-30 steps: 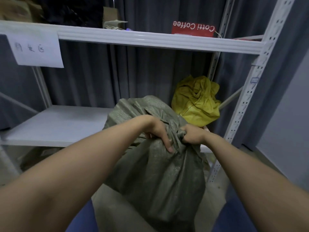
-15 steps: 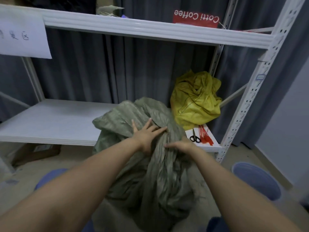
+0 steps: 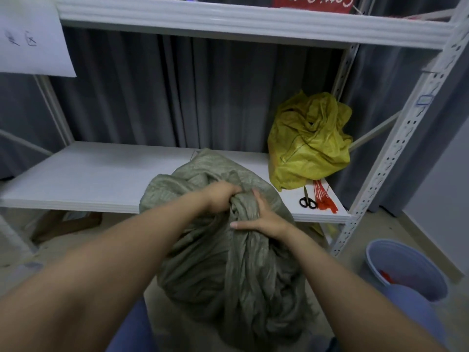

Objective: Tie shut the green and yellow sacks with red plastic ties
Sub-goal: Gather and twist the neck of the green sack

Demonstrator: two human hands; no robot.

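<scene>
A grey-green woven sack (image 3: 228, 275) stands on the floor in front of me, its top gathered into a bunch. My left hand (image 3: 220, 196) grips that bunched neck from the left. My right hand (image 3: 264, 219) wraps around the neck just below and to the right. A crumpled yellow sack (image 3: 309, 141) sits on the lower shelf at the right. A bundle of red plastic ties (image 3: 323, 198) lies on the shelf in front of the yellow sack, beside black-handled scissors (image 3: 307, 200).
The white lower shelf (image 3: 96, 174) runs behind the green sack; the upper shelf (image 3: 228, 19) hangs overhead. A perforated upright (image 3: 385, 158) stands at the right. A blue bucket (image 3: 406, 270) with red scraps is on the floor. A paper sign (image 3: 30, 41) hangs at the upper left.
Both hands went from resting flat on the sack top to gripping its gathered neck. The sack has settled lower on the floor, and the view has moved closer.
</scene>
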